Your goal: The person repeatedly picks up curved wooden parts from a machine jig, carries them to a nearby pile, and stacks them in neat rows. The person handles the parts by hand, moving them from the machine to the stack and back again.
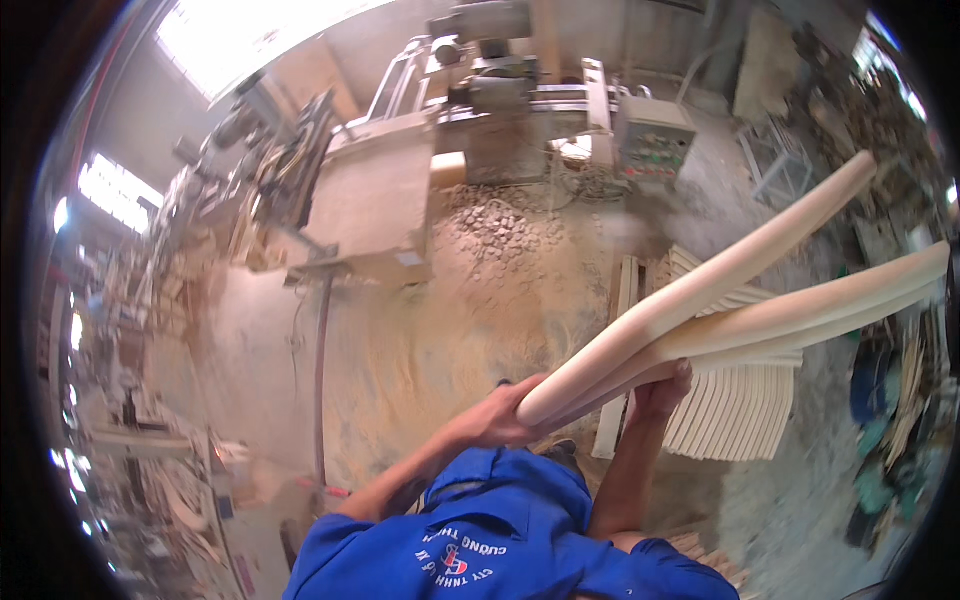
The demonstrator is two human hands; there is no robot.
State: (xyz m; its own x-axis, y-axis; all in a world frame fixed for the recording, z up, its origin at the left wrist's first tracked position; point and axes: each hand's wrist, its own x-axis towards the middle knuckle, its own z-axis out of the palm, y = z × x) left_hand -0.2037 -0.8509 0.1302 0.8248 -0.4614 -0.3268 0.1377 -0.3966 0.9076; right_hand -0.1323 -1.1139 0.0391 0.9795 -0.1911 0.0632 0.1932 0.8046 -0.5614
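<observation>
A bundle of long, curved, pale wooden pieces point(690, 292) lies across both my hands, reaching up and to the right. My left hand point(502, 413) is closed round the near ends of the bundle. Farther along, my right hand point(664, 390) grips the same pieces from below, its fingers partly hidden by the wood. At least three pieces show; their exact number is hard to tell where they overlap. Just beyond my right hand, a neat stack of similar curved wooden pieces point(735, 412) sits low, partly covered by the bundle.
Ahead stands a woodworking machine point(500, 90) with a grey control box point(655, 137). Wood offcuts point(500, 228) are heaped on the sawdust-covered floor point(470, 330). A flat-topped bench point(370, 190) is ahead left, with a thin post point(322, 380) nearer me. Clutter lines the right side.
</observation>
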